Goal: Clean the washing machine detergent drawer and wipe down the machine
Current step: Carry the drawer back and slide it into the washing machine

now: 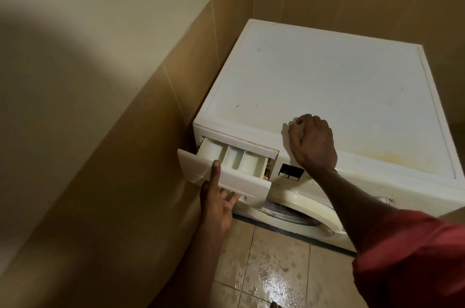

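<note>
A white front-loading washing machine (327, 86) stands in the room's corner, its top marked with yellowish stains near the front. Its detergent drawer (234, 159) is pulled partly out at the upper left, showing three pale compartments. My left hand (219, 199) grips the drawer's front panel, thumb on top and fingers under the handle recess. My right hand (310, 141) rests palm down on the machine's front top edge, just right of the drawer, with fingers curled and nothing in it. A small dark display (290, 172) sits beside the drawer slot.
A tiled wall (141, 157) runs close along the machine's left side. The round door (297, 212) shows below the drawer. The tiled floor (271, 272) in front is wet and shiny. A red sleeve (412, 257) covers my right upper arm.
</note>
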### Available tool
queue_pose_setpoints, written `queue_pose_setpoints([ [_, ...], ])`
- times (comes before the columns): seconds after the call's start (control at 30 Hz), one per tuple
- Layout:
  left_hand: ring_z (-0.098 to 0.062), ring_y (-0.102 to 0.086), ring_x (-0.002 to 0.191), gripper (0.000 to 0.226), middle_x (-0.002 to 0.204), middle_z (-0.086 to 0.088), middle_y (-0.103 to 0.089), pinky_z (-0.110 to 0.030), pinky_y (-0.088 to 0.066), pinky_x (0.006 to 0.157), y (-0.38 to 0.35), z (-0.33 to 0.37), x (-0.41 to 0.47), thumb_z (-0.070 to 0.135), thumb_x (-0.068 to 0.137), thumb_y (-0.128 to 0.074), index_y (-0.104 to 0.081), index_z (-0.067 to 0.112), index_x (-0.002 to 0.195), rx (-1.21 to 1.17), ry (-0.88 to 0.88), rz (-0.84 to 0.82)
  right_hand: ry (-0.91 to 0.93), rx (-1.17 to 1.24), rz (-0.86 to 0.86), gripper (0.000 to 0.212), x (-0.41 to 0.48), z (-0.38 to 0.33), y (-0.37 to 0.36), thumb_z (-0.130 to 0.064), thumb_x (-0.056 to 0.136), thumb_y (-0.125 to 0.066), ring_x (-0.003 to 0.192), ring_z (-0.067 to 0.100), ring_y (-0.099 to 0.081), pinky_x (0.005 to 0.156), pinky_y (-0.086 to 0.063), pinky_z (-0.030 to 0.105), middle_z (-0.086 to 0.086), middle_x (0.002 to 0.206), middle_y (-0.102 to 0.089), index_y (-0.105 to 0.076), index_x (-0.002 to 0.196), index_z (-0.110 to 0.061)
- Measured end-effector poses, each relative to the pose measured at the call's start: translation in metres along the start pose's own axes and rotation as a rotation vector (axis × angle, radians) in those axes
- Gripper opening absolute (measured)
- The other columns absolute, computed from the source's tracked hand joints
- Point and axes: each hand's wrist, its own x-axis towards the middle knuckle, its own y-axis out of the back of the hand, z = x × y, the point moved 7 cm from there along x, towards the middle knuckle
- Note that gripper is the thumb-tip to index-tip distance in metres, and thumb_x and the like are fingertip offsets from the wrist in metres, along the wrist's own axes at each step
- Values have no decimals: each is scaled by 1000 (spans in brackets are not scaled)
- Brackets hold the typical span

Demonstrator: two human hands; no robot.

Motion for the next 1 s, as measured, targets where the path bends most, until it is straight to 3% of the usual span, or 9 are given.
queue_pose_setpoints([
  [0.1,-33,-58,119,54,130,-15,-60,-49,-53,84,-7,3,7,37,82,-69,-45,25,129,41,-1,0,-1,-12,-7,38,0,0,0,-45,93,-33,87,24,-51,78,-40,36,4,93,-60,-55,98,-15],
  [0.3,-35,-59,120,79,132,-15,-59,-47,-57,78,-19,9,25,39,72,-73,-39,22,142,87,-36,8,-3,4,3,39,-1,-2,2,-45,93,-34,86,24,-52,77,-41,35,3,93,-61,-56,98,-14],
  [0.5,-36,-59,119,76,134,-14,-58,-50,-54,83,-32,10,41,38,80,-70,-34,25,146,106,-24,-20,1,-6,3,35,0,0,2,-44,93,-37,86,23,-53,78,-43,36,2,93,-61,-56,99,-15],
  [0.6,-34,-61,116,84,132,-13,-60,-47,-57,80,-40,11,47,43,71,-74,-37,26,144,118,-25,-30,-7,-3,1,34,1,0,0,-44,93,-38,86,23,-53,79,-43,36,2,93,-61,-57,99,-16],
  [0.8,-34,-59,117,76,125,-13,-63,-40,-60,72,-48,13,61,53,61,-77,-55,21,126,183,-41,9,-1,1,16,30,1,0,-1,-41,94,-42,86,23,-54,78,-44,36,1,93,-62,-57,99,-16],
  [0.9,-32,-56,112,45,109,-7,-58,-49,-56,86,-48,12,65,49,70,-75,-55,25,103,202,-53,42,0,-12,9,31,1,0,-1,-42,93,-40,86,22,-53,79,-43,37,0,94,-62,-57,99,-17],
  [1.0,-33,-53,109,45,105,-6,-52,-53,-53,93,-47,11,68,52,69,-76,-51,26,96,209,-35,60,4,-29,9,31,1,0,-1,-41,93,-40,87,23,-54,79,-43,37,1,94,-62,-57,100,-17],
])
